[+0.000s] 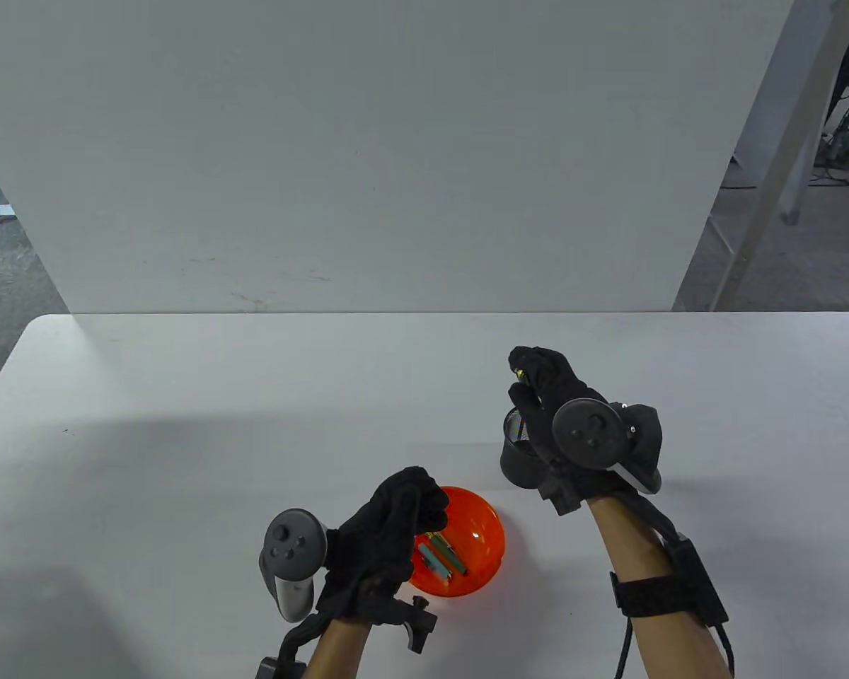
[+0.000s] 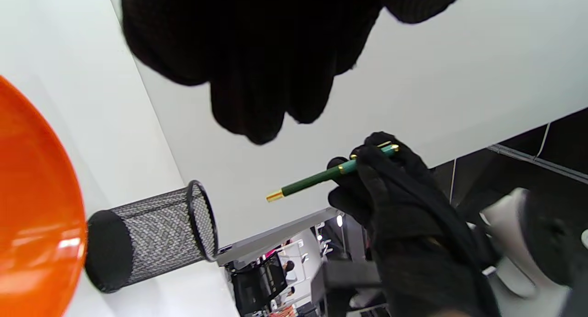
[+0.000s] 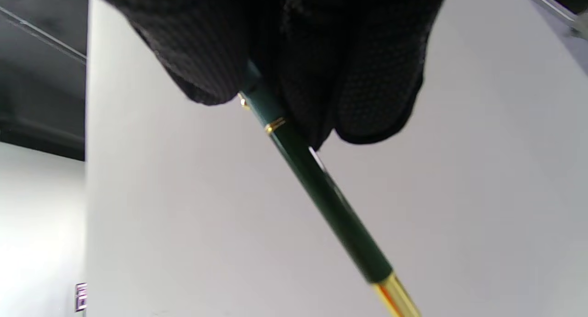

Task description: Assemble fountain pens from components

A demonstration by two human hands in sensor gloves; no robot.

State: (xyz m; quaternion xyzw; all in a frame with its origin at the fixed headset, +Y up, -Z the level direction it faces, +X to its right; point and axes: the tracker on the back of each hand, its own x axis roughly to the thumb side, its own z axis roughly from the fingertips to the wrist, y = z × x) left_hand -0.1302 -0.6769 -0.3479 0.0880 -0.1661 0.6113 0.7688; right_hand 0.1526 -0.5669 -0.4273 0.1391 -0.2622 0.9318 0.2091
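Note:
My right hand (image 1: 520, 382) pinches an assembled green pen with gold trim (image 3: 321, 183) near its cap end. It holds the pen slanted above the black mesh pen cup (image 1: 518, 453). The left wrist view shows the pen (image 2: 321, 175) in the air, its gold end pointing towards the cup (image 2: 151, 234). My left hand (image 1: 428, 513) hovers over the orange bowl (image 1: 484, 523), fingers (image 2: 257, 87) loosely curled with nothing seen in them. Several green and gold pen parts (image 1: 440, 555) lie in the bowl.
The white table (image 1: 219, 438) runs to a white back panel (image 1: 368, 155). The bowl stands near the front edge and the mesh cup stands just behind and to its right. Table legs and cables are beyond the right side.

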